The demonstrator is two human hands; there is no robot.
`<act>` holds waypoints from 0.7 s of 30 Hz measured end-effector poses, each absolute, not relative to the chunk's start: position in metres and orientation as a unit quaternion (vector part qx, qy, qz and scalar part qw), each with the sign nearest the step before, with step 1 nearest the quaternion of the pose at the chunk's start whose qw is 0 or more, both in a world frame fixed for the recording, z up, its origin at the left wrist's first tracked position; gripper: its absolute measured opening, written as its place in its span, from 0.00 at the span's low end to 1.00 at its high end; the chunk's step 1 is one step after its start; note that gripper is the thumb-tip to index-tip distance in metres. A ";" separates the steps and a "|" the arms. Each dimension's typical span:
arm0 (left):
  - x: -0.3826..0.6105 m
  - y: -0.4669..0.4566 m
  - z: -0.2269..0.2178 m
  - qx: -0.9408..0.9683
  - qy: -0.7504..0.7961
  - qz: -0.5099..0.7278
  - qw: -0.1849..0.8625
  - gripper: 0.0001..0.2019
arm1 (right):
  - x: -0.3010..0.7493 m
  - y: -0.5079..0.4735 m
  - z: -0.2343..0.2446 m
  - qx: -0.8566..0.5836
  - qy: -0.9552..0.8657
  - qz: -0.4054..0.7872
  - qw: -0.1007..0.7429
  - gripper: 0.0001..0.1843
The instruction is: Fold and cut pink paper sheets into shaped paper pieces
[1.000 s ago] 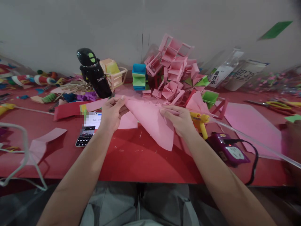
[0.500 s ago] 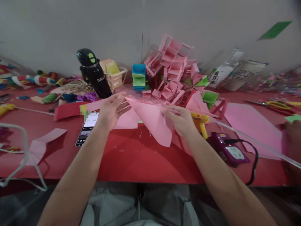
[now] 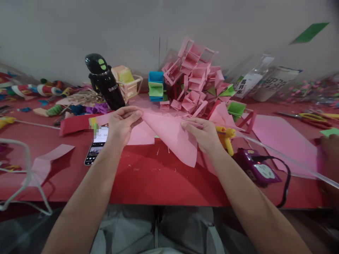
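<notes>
A sheet of pink paper (image 3: pixel 172 135) is stretched between my two hands above the red table, its lower right corner hanging down. My left hand (image 3: pixel 124 123) pinches the sheet's left corner between thumb and fingers. At the sheet's upper right edge, my right hand (image 3: pixel 200 133) grips it with the thumb in front and the fingers mostly behind. Another flat pink sheet (image 3: pixel 141 135) lies on the table behind the held one. Beside my left wrist rests a phone (image 3: pixel 94 151) with its screen lit, partly covered by my arm.
Pink folded-paper pieces (image 3: pixel 196 77) are heaped against the wall. A black bottle (image 3: pixel 107 84) stands left of them. On the right are a yellow glue gun (image 3: pixel 227 139), a purple power socket (image 3: pixel 258 169) with a cable, scissors (image 3: pixel 304 117) and another person's hand (image 3: pixel 331 148).
My left hand's fingers, spread and loose earlier, have closed on the paper's left corner. The hanging lower corner has swung slightly right. My right hand keeps its hold.
</notes>
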State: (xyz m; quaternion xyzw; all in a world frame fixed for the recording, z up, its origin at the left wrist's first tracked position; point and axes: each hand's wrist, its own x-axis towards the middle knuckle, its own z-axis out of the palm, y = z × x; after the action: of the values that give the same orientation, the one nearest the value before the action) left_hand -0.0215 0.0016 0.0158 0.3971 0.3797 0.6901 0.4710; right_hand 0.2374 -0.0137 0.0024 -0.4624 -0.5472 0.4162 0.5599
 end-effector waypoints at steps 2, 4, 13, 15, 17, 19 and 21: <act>-0.022 0.002 0.016 0.391 0.384 0.693 0.469 0.13 | 0.238 -0.014 0.002 -0.462 -0.554 0.411 0.558 0.13; -0.022 0.002 0.016 0.389 0.386 0.694 0.467 0.13 | 0.238 -0.014 0.003 -0.467 -0.561 0.402 0.552 0.13; -0.024 0.001 0.019 0.425 0.419 0.697 0.397 0.11 | 0.238 -0.016 0.006 -0.485 -0.574 0.393 0.529 0.14; -0.024 0.001 0.017 0.442 0.413 0.703 0.374 0.11 | 0.237 -0.017 0.007 -0.483 -0.560 0.411 0.532 0.15; -0.025 0.002 0.016 0.458 0.410 0.703 0.357 0.11 | 0.237 -0.017 0.008 -0.480 -0.542 0.432 0.537 0.15; -0.025 0.003 0.014 0.467 0.409 0.702 0.349 0.11 | 0.236 -0.018 0.009 -0.481 -0.525 0.453 0.537 0.15; -0.024 0.004 0.013 0.463 0.408 0.702 0.356 0.11 | 0.237 -0.018 0.009 -0.485 -0.509 0.471 0.533 0.15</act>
State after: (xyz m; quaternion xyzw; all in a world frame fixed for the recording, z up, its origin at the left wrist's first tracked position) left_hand -0.0236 0.0038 0.0126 0.4629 0.4076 0.7023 0.3555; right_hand 0.2366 -0.0180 0.0092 -0.4847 -0.5089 0.4710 0.5331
